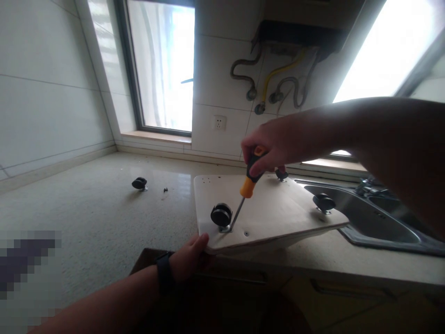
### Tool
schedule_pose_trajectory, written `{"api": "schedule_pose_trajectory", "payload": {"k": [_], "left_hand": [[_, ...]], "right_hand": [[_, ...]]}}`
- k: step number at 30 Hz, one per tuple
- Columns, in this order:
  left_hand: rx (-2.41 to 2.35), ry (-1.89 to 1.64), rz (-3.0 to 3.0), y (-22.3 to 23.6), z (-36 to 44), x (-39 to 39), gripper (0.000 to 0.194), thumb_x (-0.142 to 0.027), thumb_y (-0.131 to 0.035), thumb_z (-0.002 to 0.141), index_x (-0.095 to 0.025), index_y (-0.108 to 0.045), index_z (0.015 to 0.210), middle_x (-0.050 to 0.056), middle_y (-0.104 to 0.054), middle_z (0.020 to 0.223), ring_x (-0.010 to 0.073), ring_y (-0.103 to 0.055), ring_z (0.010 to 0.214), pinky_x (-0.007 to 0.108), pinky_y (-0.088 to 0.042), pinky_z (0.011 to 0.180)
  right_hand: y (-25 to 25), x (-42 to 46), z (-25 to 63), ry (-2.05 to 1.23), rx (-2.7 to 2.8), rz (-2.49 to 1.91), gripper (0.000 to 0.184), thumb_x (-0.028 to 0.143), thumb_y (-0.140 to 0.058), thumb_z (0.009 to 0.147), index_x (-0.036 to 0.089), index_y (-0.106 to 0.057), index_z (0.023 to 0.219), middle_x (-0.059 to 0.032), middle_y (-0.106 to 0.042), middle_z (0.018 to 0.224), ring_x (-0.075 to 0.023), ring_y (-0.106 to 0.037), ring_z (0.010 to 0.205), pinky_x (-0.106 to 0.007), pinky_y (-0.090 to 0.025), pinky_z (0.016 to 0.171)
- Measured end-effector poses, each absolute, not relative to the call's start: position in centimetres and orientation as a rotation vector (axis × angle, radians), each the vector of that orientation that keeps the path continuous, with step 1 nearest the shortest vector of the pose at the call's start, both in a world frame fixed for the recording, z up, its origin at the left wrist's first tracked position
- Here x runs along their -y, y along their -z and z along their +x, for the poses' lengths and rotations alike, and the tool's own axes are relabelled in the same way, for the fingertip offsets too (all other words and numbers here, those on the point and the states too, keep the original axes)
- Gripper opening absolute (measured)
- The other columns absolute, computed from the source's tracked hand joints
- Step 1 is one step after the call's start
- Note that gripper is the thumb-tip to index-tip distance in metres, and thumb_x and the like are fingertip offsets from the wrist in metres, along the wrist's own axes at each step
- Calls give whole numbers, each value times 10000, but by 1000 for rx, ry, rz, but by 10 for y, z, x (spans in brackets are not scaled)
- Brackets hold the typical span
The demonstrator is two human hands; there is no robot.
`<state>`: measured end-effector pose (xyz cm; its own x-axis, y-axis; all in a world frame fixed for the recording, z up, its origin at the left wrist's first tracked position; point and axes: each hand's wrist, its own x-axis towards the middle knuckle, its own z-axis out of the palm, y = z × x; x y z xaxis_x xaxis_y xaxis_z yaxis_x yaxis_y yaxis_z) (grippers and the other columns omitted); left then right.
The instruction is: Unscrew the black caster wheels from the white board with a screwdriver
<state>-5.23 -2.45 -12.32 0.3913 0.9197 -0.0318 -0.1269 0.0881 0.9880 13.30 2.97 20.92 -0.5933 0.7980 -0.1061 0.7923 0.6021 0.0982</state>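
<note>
White panel (278, 204) lies on the speckled countertop (104, 213), its near edge along the counter's front edge. Far edge faces the tiled wall (222, 60); right end reaches beside the steel sink (358, 218). Counter extends widely to the left; a loose caster (139, 183) and small dark pieces (165, 189) sit there, well apart from the panel.

Right hand (266, 148): fingers wrapped around the black-and-yellow handle of the screwdriver (246, 185). Shaft slants down, its tip at the metal base of the near-left caster (221, 215), on the panel's upper face. Left hand (190, 255): thumb pressed on the panel's near-left corner, other fingers mostly hidden at the edge; their exact spread I cannot tell. Dark band (165, 271) on that wrist.

Two more casters stand on the panel: one near the right end (324, 202), one at the far side (282, 175), partly behind the right hand. A round fitting (246, 233) sits near the front edge. Beyond: wall socket (219, 122), bent pipes (243, 76), bright window (160, 65).
</note>
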Motion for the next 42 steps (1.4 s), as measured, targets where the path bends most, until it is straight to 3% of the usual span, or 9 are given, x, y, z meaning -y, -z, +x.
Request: {"api": "schedule_pose_trajectory", "payload": {"k": [5, 10, 15, 18, 24, 29, 32, 38, 42], "left_hand": [[-864, -961, 1184, 121, -52, 26, 771, -940, -508, 672, -176, -528, 780, -25, -487, 581, 104, -404, 495, 256, -315, 492], [-880, -916, 1209, 116, -52, 29, 784, -954, -466, 679, -173, -530, 702, -14, -481, 554, 107, -398, 488, 266, -287, 494], [-880, -923, 1206, 116, -51, 29, 760, -934, -463, 706, -176, -515, 679, -19, -464, 563, 106, -384, 494, 266, -285, 499], [-880, -931, 1190, 118, -50, 29, 764, -943, -477, 687, -180, -519, 679, -24, -459, 551, 107, -392, 485, 264, -291, 488], [-886, -959, 1191, 123, -49, 27, 772, -952, -479, 672, -181, -517, 671, -36, -444, 528, 95, -384, 457, 251, -290, 462], [-914, -954, 1189, 121, -49, 27, 782, -957, -486, 660, -176, -512, 635, -26, -458, 523, 94, -399, 456, 254, -302, 470], [-899, -974, 1194, 117, -49, 29, 775, -954, -496, 658, -180, -503, 622, -31, -452, 515, 91, -391, 452, 255, -299, 471], [-886, -983, 1229, 116, -47, 31, 761, -943, -458, 701, -185, -509, 646, -31, -442, 504, 101, -392, 450, 261, -281, 465], [-917, -989, 1169, 118, -47, 30, 767, -961, -499, 639, -194, -477, 650, -46, -424, 527, 92, -374, 455, 258, -298, 466]], "right_hand": [[-212, -23, 130, -130, -2690, 1221, 334, 481, -815, 741, 287, -709, 991, 21, -724, 808, -170, -648, 697, -318, -402, 614], [-204, -18, 117, -162, -2366, 1618, 589, 697, -415, 939, 222, -670, 701, -56, -617, 549, -200, -581, 483, -386, -398, 576], [-210, -24, 126, -237, -2655, 1215, 220, 485, -751, 773, 288, -707, 859, -6, -703, 751, -200, -630, 652, -331, -378, 587], [-211, -20, 129, -238, -2792, 1072, 408, 452, -855, 630, 317, -687, 977, 3, -718, 904, -219, -651, 784, -317, -390, 612], [-206, -6, 119, -232, -2528, 1511, 580, 724, -426, 903, 212, -679, 798, -64, -651, 651, -230, -606, 573, -377, -396, 585], [-212, -13, 131, -140, -2738, 1163, 256, 464, -734, 769, 285, -701, 950, -16, -712, 831, -210, -644, 707, -327, -396, 600], [-212, -13, 132, -201, -2843, 1018, 451, 414, -793, 709, 339, -654, 1132, -17, -719, 1069, -228, -658, 872, -321, -423, 653], [-203, -12, 116, -378, -2567, 1462, 538, 676, -427, 924, 218, -671, 782, -70, -676, 677, -213, -623, 592, -366, -395, 577], [-208, -17, 124, -210, -2681, 1287, 349, 586, -604, 858, 245, -679, 842, -17, -676, 675, -193, -622, 596, -335, -385, 555]]}}
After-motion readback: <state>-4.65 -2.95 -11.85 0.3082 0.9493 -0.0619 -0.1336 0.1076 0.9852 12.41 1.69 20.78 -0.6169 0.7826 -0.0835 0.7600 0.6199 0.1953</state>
